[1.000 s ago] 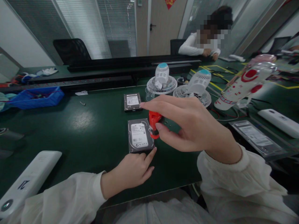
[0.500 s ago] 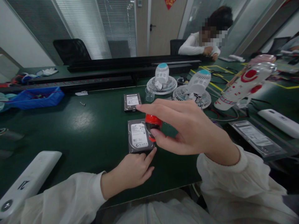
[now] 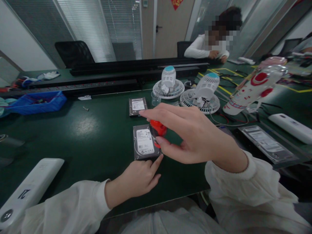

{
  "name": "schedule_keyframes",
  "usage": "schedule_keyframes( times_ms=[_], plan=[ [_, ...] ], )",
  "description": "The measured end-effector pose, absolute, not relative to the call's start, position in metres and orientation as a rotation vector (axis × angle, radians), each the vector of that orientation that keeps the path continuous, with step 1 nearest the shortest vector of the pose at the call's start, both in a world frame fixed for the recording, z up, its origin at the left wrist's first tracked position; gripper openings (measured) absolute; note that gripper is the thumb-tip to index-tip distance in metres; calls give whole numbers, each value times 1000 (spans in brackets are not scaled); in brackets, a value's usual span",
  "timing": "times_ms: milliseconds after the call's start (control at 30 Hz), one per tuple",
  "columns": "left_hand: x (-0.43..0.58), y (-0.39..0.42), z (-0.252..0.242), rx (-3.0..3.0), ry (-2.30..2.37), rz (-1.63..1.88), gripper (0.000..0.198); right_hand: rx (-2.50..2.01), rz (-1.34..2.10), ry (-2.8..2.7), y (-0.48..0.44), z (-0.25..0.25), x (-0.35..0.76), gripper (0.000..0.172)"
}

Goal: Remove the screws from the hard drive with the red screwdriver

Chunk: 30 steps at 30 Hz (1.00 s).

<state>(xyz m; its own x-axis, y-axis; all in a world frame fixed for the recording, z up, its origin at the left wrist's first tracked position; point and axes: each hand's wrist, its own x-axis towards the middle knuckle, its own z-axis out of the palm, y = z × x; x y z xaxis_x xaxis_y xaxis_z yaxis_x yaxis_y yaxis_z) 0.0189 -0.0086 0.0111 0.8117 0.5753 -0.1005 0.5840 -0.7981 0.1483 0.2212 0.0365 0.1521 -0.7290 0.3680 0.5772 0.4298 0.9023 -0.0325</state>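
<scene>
A silver and black hard drive (image 3: 145, 142) with a white label lies flat on the green table (image 3: 97, 143). Over its right edge, my right hand (image 3: 192, 135) grips a short red and black tool (image 3: 158, 127) between thumb and fingers; the tool's tip is hidden. My left hand (image 3: 141, 177) is at the drive's near edge, its index finger stretched to the near right corner and its thumb apart. Behind, a smaller-looking second drive (image 3: 137, 106) lies close to the right hand's index fingertip.
Two white fans (image 3: 168, 81) (image 3: 207, 91) and a clear cup (image 3: 156, 98) stand behind my right hand. A blue tray (image 3: 39, 101) lies at the far left, a white bottle (image 3: 246, 92) at the right. Across the table sits a person (image 3: 201, 47).
The red and black tool has turned and tilted slightly in my right hand, whose fingertips have shifted a little left. My left hand keeps its place.
</scene>
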Motion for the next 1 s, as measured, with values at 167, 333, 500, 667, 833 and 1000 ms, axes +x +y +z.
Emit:
schedule_keyframes(
  times_ms=[167, 333, 500, 667, 833, 1000],
  plan=[
    [19, -8, 13, 2832, 910, -86, 59, -633, -270, -2453, 39, 152, 220, 39],
    [20, -8, 13, 2843, 910, -56, 57, -611, -179, -2475, 39, 154, 221, 40],
    [20, -8, 14, 2842, 911, -72, 59, -572, -83, -2447, 40, 154, 223, 38],
    [20, -7, 15, 2843, 908, -63, 61, -651, -237, -2451, 42, 154, 223, 37],
    [19, -7, 12, 2843, 909, -66, 61, -628, -141, -2479, 40, 155, 224, 37],
    [20, -7, 14, 2822, 923, -115, 63, -663, -200, -2468, 41, 154, 223, 34]
  ],
)
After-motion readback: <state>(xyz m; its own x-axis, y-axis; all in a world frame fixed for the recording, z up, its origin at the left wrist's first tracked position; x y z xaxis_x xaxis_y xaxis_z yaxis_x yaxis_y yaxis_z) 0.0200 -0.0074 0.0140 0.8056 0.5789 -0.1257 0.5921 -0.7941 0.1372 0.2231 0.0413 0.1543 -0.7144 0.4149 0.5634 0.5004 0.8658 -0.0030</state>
